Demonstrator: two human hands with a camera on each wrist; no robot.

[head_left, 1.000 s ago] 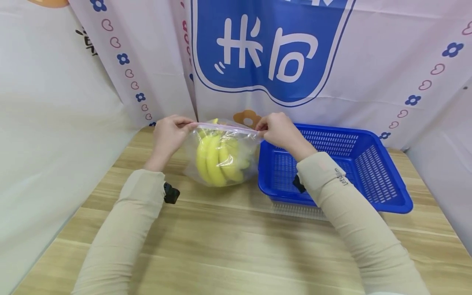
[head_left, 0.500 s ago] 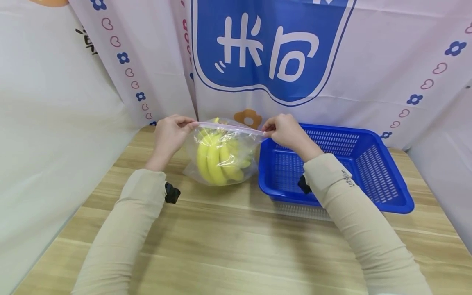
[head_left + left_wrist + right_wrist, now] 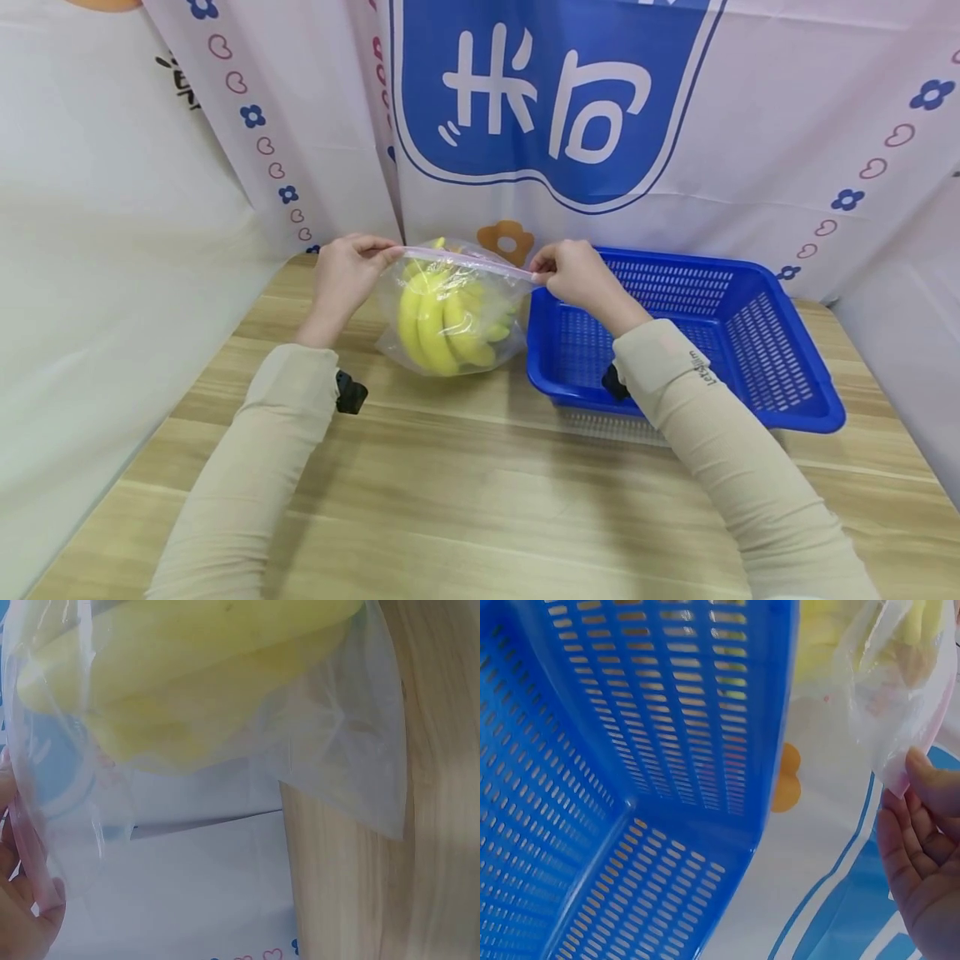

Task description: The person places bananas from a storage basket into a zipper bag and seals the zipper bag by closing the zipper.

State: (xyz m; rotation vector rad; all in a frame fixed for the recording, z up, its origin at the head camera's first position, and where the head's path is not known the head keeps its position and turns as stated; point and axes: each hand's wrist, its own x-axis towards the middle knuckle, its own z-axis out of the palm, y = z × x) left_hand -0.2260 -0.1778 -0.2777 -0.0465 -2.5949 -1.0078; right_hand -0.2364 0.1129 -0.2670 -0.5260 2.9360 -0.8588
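A clear zip bag (image 3: pixel 510 312) with a pinkish seal strip stands on the wooden table, and a bunch of yellow bananas (image 3: pixel 435 325) is inside it. My left hand (image 3: pixel 347 271) pinches the left end of the strip between thumb and fingers. At the strip's right end, my right hand (image 3: pixel 573 271) pinches the corner; the right wrist view shows that bag corner (image 3: pixel 896 776) between thumb and forefinger. The strip is stretched fairly straight between both hands. In the left wrist view the bananas (image 3: pixel 187 675) fill the upper part of the bag.
A blue perforated basket (image 3: pixel 795 333) stands right of the bag, partly under my right forearm. Behind the table hangs a white printed cloth (image 3: pixel 750 167) with a blue emblem. The wooden table (image 3: pixel 450 500) extends in front.
My right hand has shifted slightly right and down along with its end of the strip. The left hand stays almost still at its end.
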